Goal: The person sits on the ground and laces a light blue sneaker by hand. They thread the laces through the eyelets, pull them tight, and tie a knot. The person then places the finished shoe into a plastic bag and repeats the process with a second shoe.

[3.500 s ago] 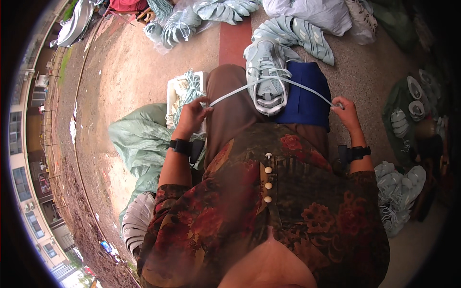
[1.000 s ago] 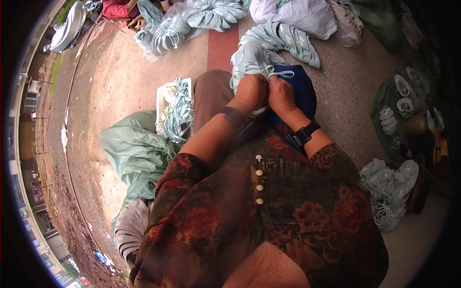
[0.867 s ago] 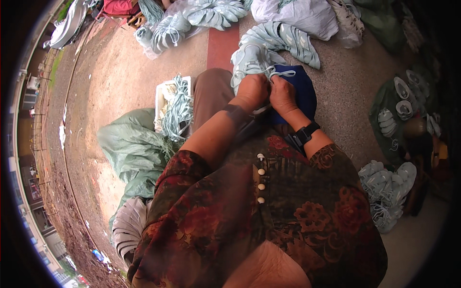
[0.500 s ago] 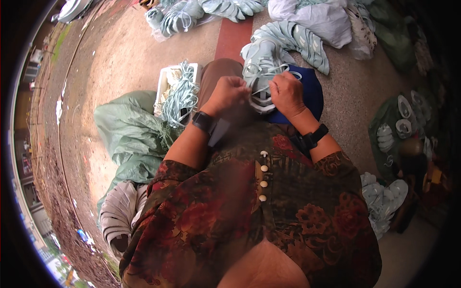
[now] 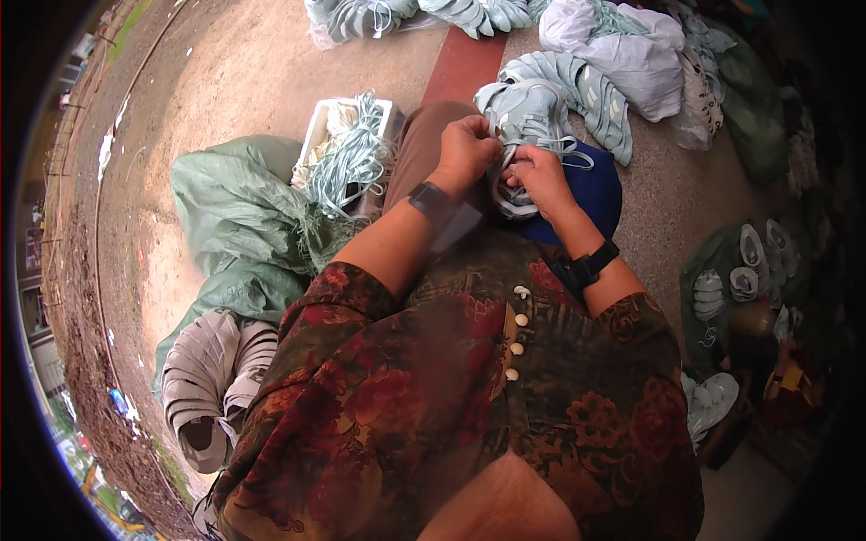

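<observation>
A pale green and white sneaker (image 5: 519, 126) rests on my lap over a blue cloth (image 5: 591, 194). My left hand (image 5: 465, 149) grips the shoe's upper near the lace eyelets, fingers closed. My right hand (image 5: 538, 176) pinches a light lace (image 5: 564, 149) at the shoe's tongue. Both hands sit close together, almost touching. Each wrist wears a dark band.
A white box (image 5: 347, 149) of pale green laces stands at my left. A green sack (image 5: 239, 221) lies beside it, with stacked grey insoles (image 5: 212, 374) lower left. More sneakers (image 5: 586, 86) lie ahead, and a bag of shoes (image 5: 740, 284) sits at my right.
3.5 s ago my hands pulled the lace ends wide apart. They have since come together on the shoe, and the view has shifted slightly.
</observation>
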A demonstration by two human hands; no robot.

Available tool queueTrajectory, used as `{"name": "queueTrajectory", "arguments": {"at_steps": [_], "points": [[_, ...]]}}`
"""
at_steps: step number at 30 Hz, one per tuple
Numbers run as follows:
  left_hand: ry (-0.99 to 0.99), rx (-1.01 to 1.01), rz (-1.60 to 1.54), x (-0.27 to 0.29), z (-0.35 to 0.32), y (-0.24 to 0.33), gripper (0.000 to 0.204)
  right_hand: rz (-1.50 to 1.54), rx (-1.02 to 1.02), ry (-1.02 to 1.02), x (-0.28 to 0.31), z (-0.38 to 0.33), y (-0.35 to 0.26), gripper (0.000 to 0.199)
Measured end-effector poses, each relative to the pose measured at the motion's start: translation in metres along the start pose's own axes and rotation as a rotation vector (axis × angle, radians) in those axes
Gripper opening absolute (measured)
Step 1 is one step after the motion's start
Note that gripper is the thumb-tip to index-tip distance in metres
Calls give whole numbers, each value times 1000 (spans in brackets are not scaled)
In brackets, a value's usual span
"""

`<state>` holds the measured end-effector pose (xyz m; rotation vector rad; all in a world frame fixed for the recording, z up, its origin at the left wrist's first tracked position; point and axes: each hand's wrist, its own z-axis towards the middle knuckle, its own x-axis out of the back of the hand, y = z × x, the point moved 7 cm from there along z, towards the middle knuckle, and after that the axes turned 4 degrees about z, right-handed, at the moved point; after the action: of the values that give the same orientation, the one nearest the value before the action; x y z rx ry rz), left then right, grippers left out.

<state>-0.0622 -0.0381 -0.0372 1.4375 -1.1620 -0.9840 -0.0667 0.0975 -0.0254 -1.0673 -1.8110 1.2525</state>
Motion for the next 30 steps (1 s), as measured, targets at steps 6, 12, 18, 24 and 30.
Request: {"name": "queueTrajectory", "arguments": {"at_steps": [6,12,18,24,30], "points": [[77,-80,158,3,3,3,7,65,32,-33,0,2,4,24],[151,-295,508,-6,-6,26,7,93,58,-27,3,3,11,25],[-47,-696,1021,-29,-29,44,7,41,56,-35,3,5,10,23],[-163,-776,1007,-33,-35,46,9,-383,187,230,9,23,12,15],[-46,-568,948,-19,-27,37,16,-593,240,149,0,20,-5,14]]}}
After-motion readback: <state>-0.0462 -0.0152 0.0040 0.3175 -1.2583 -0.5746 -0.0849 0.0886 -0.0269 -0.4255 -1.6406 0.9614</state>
